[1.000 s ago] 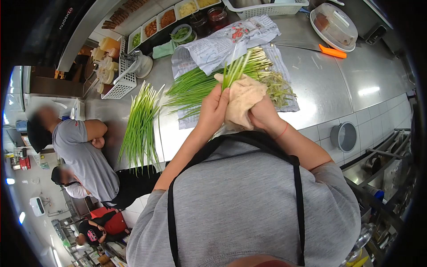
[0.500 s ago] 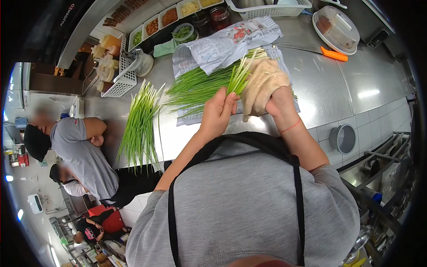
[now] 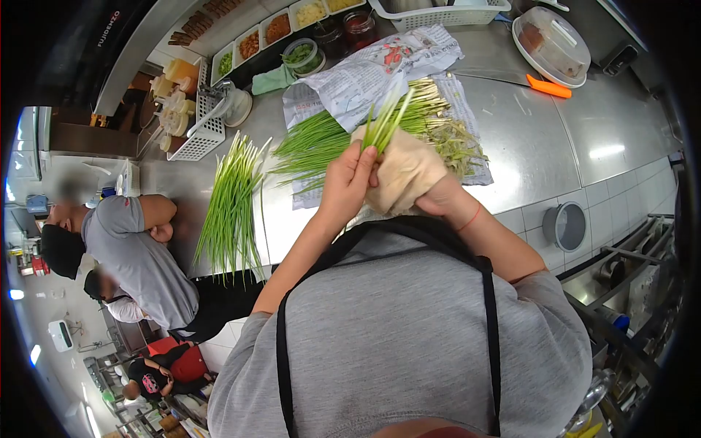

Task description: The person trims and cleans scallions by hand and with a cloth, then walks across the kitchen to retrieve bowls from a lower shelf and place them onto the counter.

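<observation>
Green shading to white along slim, smooth stalks: a small scallion bunch [image 3: 385, 125] in the left fingers [image 3: 365, 162], thumb pressed along the stems, above the table [image 3: 526, 164], toward its near edge, white ends aimed toward the far edge. Gathered in the right hand [image 3: 444, 196], a beige cloth [image 3: 409, 171], soft, crumpled, lying against the stalks; right fingers mostly hidden by its folds but apparently closed on it. Probably light, springy at the pale ends, limp and easily bruised along the hollow greens, perhaps slippery if wet; best held lightly around the whiter, stiffer lower stems, without pinching the leaves. Beneath, between near and far edges, more scallions [image 3: 314, 142] on crinkled, printed newspaper [image 3: 365, 69], with straw-coloured, shrivelled scraps [image 3: 456, 142] at the right. Farther toward the left edge, a fanned, glossy scallion pile [image 3: 230, 208], fine leaf tips reaching the near edge. Toward the far edge, right of the newspaper, a knife [image 3: 549, 86] with a smooth orange handle.
</observation>
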### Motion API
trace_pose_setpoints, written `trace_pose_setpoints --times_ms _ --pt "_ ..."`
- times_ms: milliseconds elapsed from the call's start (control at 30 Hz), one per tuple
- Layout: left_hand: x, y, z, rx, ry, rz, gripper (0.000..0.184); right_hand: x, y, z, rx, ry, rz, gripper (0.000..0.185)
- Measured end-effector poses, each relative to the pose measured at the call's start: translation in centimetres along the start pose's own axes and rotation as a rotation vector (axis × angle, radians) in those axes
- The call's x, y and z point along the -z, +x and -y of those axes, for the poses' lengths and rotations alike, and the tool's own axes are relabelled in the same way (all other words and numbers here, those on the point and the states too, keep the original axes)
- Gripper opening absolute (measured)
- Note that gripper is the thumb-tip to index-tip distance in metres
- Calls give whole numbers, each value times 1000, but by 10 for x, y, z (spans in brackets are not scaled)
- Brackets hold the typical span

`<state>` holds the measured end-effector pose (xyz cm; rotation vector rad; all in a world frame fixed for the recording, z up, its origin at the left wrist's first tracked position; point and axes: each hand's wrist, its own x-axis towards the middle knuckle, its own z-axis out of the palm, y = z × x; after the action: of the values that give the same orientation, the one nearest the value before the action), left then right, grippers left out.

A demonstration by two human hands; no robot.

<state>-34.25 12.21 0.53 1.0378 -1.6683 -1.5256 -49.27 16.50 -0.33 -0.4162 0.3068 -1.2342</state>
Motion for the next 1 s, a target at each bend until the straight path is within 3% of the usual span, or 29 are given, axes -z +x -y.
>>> trace_pose_setpoints --times_ms 33,67,133,300,367,433,567,667,733,767,833,867,967,1000 --pt "-2 0 6 -23 68 7 21 0 0 0 4 -2 1 24" --pt "-5 -1 5 -211 207 -6 18 -2 2 0 81 -48 -23 24" --pt "-5 -4 -2 -208 304 24 18 -13 3 1 196 -52 -161 25" --pt "-4 -9 -24 -158 567 112 17 0 5 11 214 73 -47 27" --pt "-4 -12 -17 -108 533 123 20 5 4 27 231 105 -41 28" --pt "-2 -15 -3 -54 497 138 23 15 7 46 404 93 -126 31" --pt "9 -17 2 24 173 32 27 6 1 68 407 156 -295 37" --pt "9 -11 -10 63 -17 -58 27 24 6 52 387 176 -153 37" --pt "9 -8 -15 62 -134 -116 27 43 14 38 370 122 54 36" --pt "9 -7 -16 62 -132 -116 27 39 13 31 371 124 55 36" --pt "7 -6 -17 28 -121 -68 29 23 6 11 140 145 -154 34" --pt "6 -4 -16 29 -123 -65 29 18 7 8 115 32 -32 30" --pt "0 -4 -10 33 -29 75 26 -14 1 -1 91 49 -145 25" --pt "-5 -4 -5 -62 81 57 25 -5 7 -2 164 -142 -83 24"
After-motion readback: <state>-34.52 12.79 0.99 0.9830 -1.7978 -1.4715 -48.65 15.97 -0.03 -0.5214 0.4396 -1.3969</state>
